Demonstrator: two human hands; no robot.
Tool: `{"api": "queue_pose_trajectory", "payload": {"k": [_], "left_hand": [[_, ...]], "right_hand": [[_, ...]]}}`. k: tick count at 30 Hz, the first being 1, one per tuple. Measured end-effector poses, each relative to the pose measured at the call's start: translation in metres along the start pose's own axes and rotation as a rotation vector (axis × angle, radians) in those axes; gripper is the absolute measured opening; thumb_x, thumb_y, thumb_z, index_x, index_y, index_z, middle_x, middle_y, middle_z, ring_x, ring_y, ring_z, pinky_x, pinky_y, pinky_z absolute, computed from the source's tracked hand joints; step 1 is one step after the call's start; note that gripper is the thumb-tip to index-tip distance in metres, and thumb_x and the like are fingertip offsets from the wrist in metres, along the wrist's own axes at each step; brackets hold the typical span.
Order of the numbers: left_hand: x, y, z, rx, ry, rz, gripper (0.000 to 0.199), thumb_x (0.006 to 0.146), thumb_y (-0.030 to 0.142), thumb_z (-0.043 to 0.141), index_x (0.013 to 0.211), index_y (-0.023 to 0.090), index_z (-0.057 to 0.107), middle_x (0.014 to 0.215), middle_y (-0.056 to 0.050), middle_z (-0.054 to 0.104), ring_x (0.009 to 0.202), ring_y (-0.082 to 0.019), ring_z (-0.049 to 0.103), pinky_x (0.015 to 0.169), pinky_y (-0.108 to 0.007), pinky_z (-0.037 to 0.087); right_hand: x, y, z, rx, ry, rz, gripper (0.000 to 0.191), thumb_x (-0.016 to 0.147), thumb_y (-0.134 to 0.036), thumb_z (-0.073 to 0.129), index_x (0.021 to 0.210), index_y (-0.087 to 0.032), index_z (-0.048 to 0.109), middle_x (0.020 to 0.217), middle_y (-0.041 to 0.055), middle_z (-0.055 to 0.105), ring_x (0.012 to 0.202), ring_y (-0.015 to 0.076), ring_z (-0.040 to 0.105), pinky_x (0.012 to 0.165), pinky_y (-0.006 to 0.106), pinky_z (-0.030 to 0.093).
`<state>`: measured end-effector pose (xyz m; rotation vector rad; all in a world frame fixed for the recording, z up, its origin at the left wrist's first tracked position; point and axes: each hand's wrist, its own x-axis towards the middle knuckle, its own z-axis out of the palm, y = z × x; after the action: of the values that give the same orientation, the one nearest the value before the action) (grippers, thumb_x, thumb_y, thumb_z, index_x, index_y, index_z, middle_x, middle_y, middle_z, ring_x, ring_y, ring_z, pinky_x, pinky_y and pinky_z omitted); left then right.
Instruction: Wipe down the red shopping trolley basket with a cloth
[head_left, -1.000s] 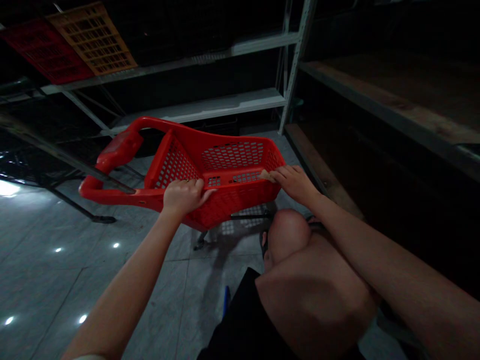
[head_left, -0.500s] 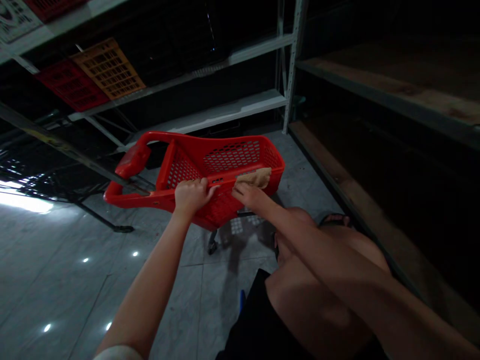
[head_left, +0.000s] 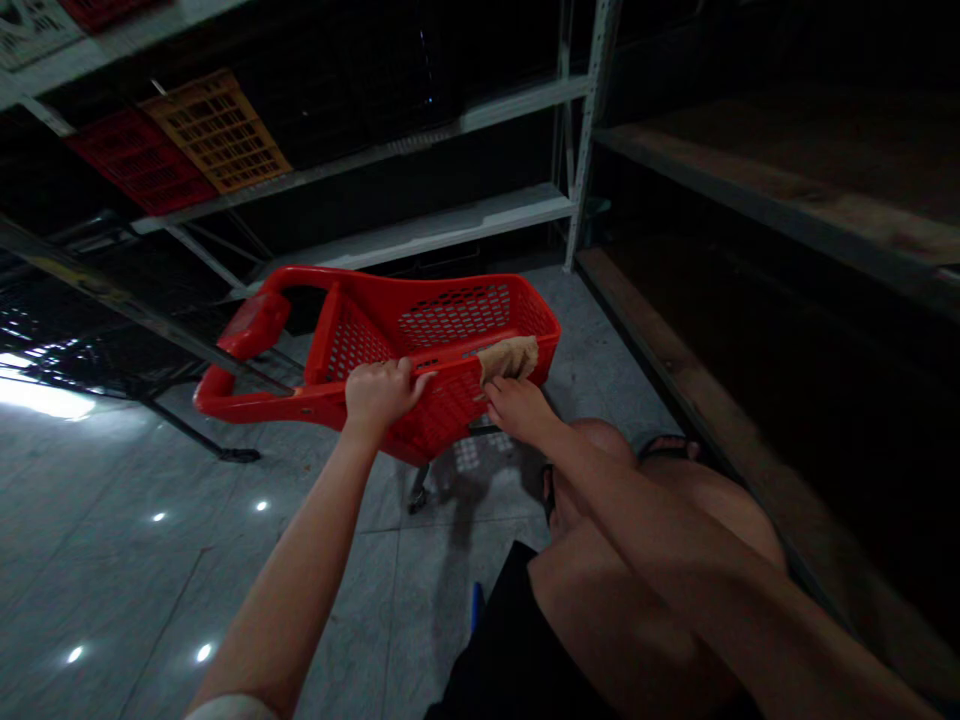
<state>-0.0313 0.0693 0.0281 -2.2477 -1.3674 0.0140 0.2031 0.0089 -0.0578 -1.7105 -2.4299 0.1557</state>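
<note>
A red plastic shopping cart stands on the tiled floor in front of me, its handle toward the left. My left hand is closed over the near top rim of the cart, thumb pointing right. A tan cloth hangs over the same rim farther right. My right hand is at the cloth's lower edge on the outer side of the cart, fingers bent and pressed on the cloth.
White metal shelving stands behind the cart, with a yellow crate and a red crate on it. Dark shelves with wooden edges run along the right. My bent legs are close below the cart.
The cart has shifted slightly left in view. My right hand has moved a little right and down, and the cloth hangs further over the outer side.
</note>
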Motion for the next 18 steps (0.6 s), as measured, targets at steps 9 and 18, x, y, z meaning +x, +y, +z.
{"api": "queue_pose_trajectory", "payload": {"k": [9,18], "left_hand": [[-0.001,0.013,-0.01,-0.037,-0.062,-0.028,0.071,0.104,0.066,0.026,0.097,0.014,0.073,0.087,-0.021,0.076,0.082,-0.037,0.074,0.069,-0.04,0.043],[-0.002,0.045,-0.019,-0.073,-0.03,0.006,0.052,0.104,0.053,0.038,0.095,0.014,0.071,0.086,-0.019,0.076,0.08,-0.034,0.073,0.068,-0.039,0.043]], "right_hand": [[0.012,0.063,-0.018,-0.086,0.384,0.077,0.036,0.102,-0.031,0.054,0.132,-0.013,0.063,0.128,0.0162,0.067,0.121,0.032,0.055,0.107,0.043,0.039],[0.043,0.019,-0.009,-0.092,0.43,-0.301,0.03,0.107,-0.033,0.047,0.106,-0.012,0.068,0.1,0.0134,0.069,0.096,0.0273,0.056,0.084,0.037,0.037]]}}
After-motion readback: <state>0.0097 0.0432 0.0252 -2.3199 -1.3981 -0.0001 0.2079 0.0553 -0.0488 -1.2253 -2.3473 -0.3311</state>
